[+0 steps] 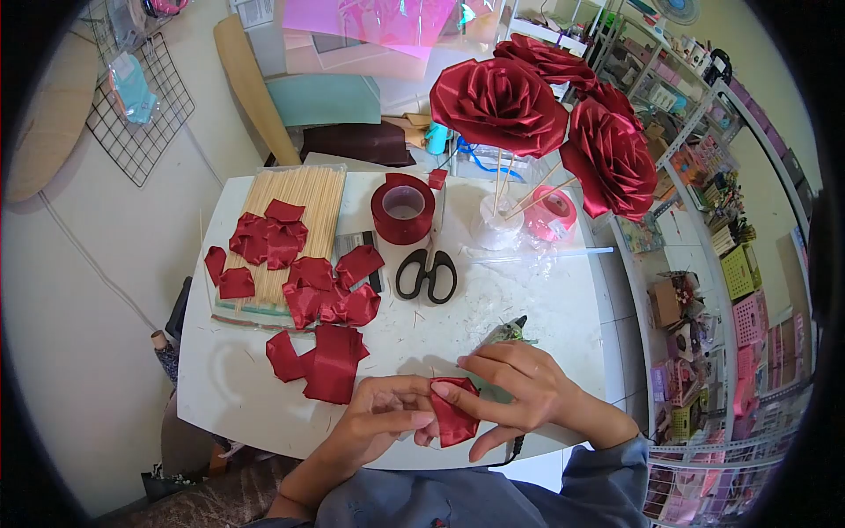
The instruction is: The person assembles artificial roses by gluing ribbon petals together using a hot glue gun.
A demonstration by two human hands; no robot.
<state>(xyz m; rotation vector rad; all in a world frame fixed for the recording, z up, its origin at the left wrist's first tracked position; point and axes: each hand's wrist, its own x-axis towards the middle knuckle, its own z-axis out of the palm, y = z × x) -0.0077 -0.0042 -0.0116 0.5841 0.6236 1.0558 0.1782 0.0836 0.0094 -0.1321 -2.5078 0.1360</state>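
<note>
"Slipping looks likeliest: satin is slick, and the left grip point(374, 417) seems to pinch that red piece point(459, 418) only by its edge, at the surface's point(238, 387) near side."

"And the right grip point(532, 387)?"

"One finger over its corner, thumb apart; whether it pinches, I can't tell. Pressing hard could crease it."

"Counting?"

"Four roses point(500, 107), one pair of scissors point(426, 277), one red ribbon roll point(403, 234). Loose pieces point(334, 363) overlap too much."

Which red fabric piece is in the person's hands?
The red piece between the left hand and right hand; the other pieces lie farther left, unheld.
</note>
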